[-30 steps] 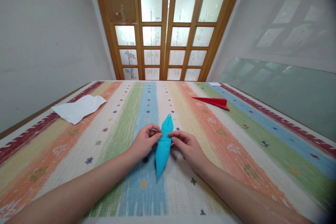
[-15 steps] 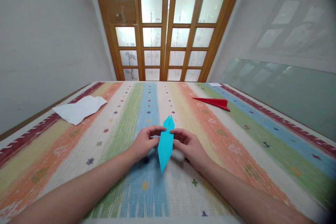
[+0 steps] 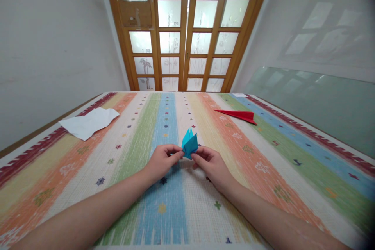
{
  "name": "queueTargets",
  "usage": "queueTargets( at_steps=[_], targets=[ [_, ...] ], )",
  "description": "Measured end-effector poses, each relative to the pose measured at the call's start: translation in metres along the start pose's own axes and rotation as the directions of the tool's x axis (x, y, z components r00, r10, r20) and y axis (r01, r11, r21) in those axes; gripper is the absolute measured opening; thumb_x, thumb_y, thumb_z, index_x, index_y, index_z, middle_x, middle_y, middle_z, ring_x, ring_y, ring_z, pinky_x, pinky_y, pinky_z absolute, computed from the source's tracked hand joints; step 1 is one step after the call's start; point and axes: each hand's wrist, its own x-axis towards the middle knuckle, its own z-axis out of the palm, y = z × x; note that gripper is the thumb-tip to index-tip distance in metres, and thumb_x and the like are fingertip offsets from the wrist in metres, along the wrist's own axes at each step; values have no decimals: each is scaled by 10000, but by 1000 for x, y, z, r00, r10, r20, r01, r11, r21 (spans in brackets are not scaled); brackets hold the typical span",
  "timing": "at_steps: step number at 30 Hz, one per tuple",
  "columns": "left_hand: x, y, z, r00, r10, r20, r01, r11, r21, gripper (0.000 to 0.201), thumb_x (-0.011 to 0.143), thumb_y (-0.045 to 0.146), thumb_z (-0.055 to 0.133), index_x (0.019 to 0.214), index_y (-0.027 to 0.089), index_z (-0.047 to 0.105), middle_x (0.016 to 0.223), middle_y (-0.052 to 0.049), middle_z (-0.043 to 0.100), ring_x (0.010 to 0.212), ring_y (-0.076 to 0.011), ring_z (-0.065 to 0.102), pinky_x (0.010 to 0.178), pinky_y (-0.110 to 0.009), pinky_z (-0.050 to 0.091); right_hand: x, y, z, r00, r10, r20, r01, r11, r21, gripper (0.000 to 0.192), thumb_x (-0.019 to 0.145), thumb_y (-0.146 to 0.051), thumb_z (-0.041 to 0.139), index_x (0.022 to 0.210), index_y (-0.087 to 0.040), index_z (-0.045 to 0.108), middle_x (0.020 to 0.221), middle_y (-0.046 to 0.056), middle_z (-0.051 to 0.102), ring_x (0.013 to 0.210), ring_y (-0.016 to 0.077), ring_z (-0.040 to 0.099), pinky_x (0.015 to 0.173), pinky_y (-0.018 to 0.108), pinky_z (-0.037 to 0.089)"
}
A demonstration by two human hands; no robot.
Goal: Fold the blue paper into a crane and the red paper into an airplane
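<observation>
A blue piece of folded paper [image 3: 190, 144] is held just above the table, between my two hands. Its lower flap is bent upward across the front, and two narrow points stick up behind it. My left hand [image 3: 165, 159] pinches the lower left corner between thumb and fingers. At the lower right corner, my right hand [image 3: 209, 162] grips the paper the same way, its thumb in front. The fingertips behind the paper are partly hidden.
A striped, patterned cloth [image 3: 140, 203] covers the table. A white sheet of paper [image 3: 90, 123] with uneven edges lies at the far left. A red paper plane [image 3: 238, 115] rests at the right. Wooden doors [image 3: 187, 39] with glass panes stand beyond.
The paper's long lower point has been folded up over the front, so the paper now looks much shorter. Both hands have shifted slightly down to its lower corners, thumbs in front.
</observation>
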Motion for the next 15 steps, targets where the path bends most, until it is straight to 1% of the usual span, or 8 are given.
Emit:
queueTargets(
  at_steps=[2,5,8,11,13,15],
  targets=[
    [0,0,2,1000,-12,-10,11,998,-55,194,806,329,685,889,154,681,756,-33,683,668,-143,619,587,-235,468,0,1,1,1000,9,1,-9,1000,23,185,808,-346,716,868,-185,649,801,24,677,666,136,598,610,270,483],
    [0,0,4,999,-28,-23,24,989,-145,273,787,319,711,978,169,585,727,-8,675,643,-140,624,552,-223,460,-1,1,4,999,37,-16,-35,994,103,262,786,-338,740,921,-205,559,715,-2,671,656,157,627,584,267,479],
    [0,1,3,999,-33,-14,30,985,-171,404,793,314,708,1124,169,528,705,6,670,621,-134,612,534,-216,450,-2,-2,6,996,75,-43,-69,989,133,428,766,-336,758,1087,-216,501,674,-17,680,608,161,632,564,267,480],
    [1,1,2,998,-58,16,59,984,-170,528,784,313,713,1248,142,527,722,-4,668,628,-135,609,538,-224,454,-2,-5,5,994,98,-41,-93,989,113,580,765,-353,753,1249,-185,482,679,-2,694,579,155,624,567,274,494],
    [2,0,1,995,-94,36,99,978,-181,603,766,309,728,1303,129,522,731,-10,667,626,-134,602,536,-228,451,-2,-5,5,995,95,-41,-90,990,110,664,776,-362,741,1343,-181,445,700,7,702,599,163,636,566,276,499],
    [3,-3,0,992,-118,52,126,974,-190,649,743,298,747,1327,127,520,724,-6,660,614,-129,589,535,-228,445,-2,-4,3,995,96,-41,-91,990,111,693,794,-373,726,1390,-197,418,737,18,711,655,181,664,566,275,500]
  ],
)
